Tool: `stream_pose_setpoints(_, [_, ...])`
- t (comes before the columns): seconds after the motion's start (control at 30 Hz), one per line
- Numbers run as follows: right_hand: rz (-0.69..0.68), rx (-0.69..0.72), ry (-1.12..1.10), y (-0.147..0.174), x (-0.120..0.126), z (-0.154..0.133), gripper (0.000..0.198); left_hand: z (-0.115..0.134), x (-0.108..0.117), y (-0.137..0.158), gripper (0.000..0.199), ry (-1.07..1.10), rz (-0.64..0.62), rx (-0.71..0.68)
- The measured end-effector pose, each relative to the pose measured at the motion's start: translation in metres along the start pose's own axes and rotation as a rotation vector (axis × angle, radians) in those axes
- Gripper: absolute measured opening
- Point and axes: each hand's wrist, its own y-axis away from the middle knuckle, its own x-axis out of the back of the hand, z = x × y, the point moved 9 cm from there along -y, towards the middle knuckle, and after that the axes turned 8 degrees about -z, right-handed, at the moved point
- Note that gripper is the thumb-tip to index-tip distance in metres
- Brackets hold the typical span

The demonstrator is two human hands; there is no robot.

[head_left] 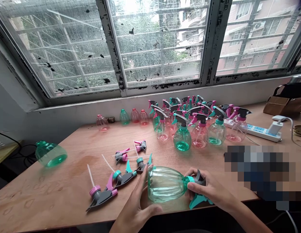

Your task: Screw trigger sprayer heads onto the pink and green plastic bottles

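A clear green spray bottle (166,184) lies sideways between my hands near the table's front edge. My left hand (138,200) cups its base, fingers behind it and thumb lower down. At the neck, my right hand (206,187) is closed on the teal collar (189,180) of a grey-and-teal spray head (200,197), which sits against the bottle mouth. Just left of the bottle lie loose trigger heads with thin tubes: a pink-and-grey one (100,194), a teal-and-grey one (123,176), another teal one (140,163) and two smaller-looking pink ones (121,156) behind.
Many bottles with spray heads (182,139) stand in a group at the back right. Headless bottles (124,117) line the window wall, and a green one (50,154) lies tilted at the left. A power strip (260,131), a brown bag (283,102) and a blurred patch are right.
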Motion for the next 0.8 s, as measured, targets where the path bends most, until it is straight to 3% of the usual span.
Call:
stream_pose_setpoints(0.33, [-0.02, 0.002, -0.033, 0.001, -0.001, 0.001, 0.034, -0.003, 0.001, 0.003, 0.065, -0.004, 0.038, -0.023])
stream_pose_setpoints(0.47, [-0.016, 0.001, -0.032, 0.001, -0.001, 0.001, 0.035, -0.004, 0.001, 0.002, 0.07, 0.025, 0.043, -0.021])
stream_pose_setpoints(0.63, [0.027, 0.026, 0.085, 0.005, 0.004, 0.0, 0.036, 0.007, -0.005, 0.0, 0.108, 0.109, 0.0, -0.046])
stream_pose_setpoints(0.8, [0.087, 0.056, 0.158, 0.007, 0.011, -0.001, 0.037, 0.002, -0.009, 0.001, 0.099, 0.137, -0.077, -0.035])
